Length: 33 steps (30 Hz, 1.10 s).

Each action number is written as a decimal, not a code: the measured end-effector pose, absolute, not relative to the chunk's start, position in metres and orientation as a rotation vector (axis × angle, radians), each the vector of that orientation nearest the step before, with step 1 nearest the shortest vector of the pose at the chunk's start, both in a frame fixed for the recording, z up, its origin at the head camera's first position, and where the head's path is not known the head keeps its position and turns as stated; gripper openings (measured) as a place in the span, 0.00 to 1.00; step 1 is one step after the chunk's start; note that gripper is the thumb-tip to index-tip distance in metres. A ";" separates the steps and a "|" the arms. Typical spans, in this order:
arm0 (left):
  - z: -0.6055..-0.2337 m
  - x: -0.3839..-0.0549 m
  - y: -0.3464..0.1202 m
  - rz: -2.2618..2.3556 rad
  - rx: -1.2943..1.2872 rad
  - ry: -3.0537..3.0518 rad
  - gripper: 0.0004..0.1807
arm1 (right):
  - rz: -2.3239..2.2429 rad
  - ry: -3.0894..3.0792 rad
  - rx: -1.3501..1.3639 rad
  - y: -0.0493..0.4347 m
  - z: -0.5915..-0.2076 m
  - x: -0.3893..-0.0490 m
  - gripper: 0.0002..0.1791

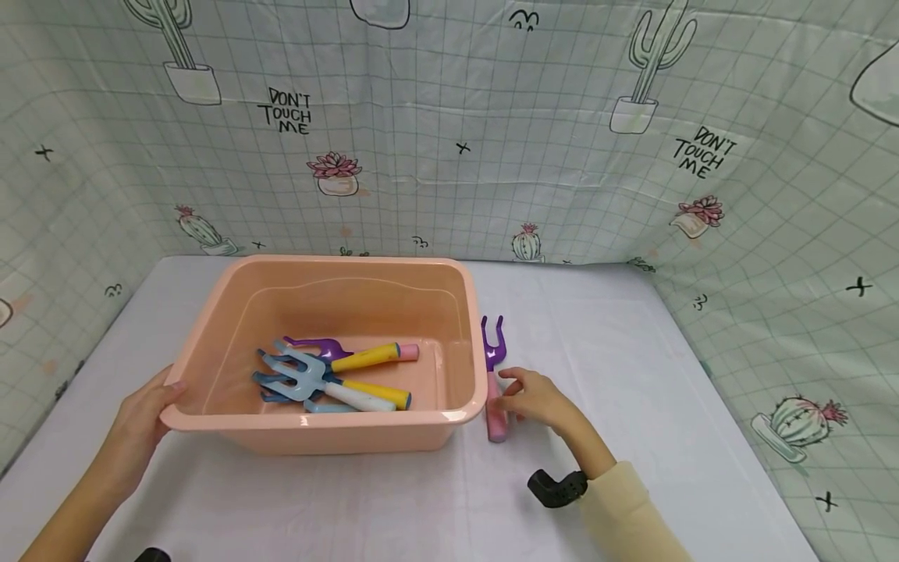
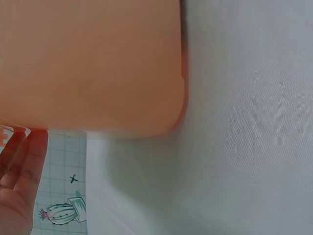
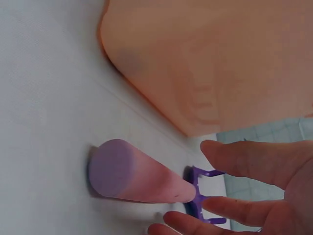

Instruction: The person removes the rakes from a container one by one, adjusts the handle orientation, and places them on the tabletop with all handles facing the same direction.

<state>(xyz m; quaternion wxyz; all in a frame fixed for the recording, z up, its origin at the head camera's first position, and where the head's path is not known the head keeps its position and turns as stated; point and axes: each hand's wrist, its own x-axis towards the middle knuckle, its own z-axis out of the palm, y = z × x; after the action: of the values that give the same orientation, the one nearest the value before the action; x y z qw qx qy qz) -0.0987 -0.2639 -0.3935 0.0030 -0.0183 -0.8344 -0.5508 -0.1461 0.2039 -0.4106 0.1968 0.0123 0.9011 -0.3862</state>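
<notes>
My left hand [image 1: 143,410] holds the left rim of a peach plastic basin [image 1: 337,421], thumb over the edge and fingers [image 2: 33,161] against its outer side. Just right of the basin, a small garden hand fork [image 1: 495,398] with purple prongs and a pink handle lies on the table. My right hand [image 1: 537,398] is at this handle, thumb and fingers spread around it; in the right wrist view, the pink handle [image 3: 151,178] shows with its round end towards the camera. Inside the basin lie several similar forks, among them a light-blue fork [image 1: 305,378] with a white handle.
Also in the basin are yellow handles [image 1: 368,357] and a purple fork head [image 1: 326,347]. A white cloth covers the table [image 1: 337,507]. A patterned curtain [image 1: 435,101] stands behind and along both sides. A black device [image 1: 558,489] is on my right wrist.
</notes>
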 end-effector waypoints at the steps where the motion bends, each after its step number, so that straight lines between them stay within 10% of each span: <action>1: -0.394 -0.099 -0.264 -1.720 -0.055 -2.620 0.29 | -1.087 2.514 0.030 0.205 -0.408 -0.147 0.33; 33: -0.394 -0.098 -0.263 -1.917 -0.110 -2.452 0.19 | -1.055 2.425 -0.391 0.202 -0.261 -0.190 0.34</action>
<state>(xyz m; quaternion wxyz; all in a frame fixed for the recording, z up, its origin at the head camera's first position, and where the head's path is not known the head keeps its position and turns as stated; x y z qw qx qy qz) -0.0981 -0.2630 -0.3940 0.0135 -0.0353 -0.7873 -0.6154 -0.1900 0.2022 -0.2608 0.2322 -0.1422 0.8823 -0.3840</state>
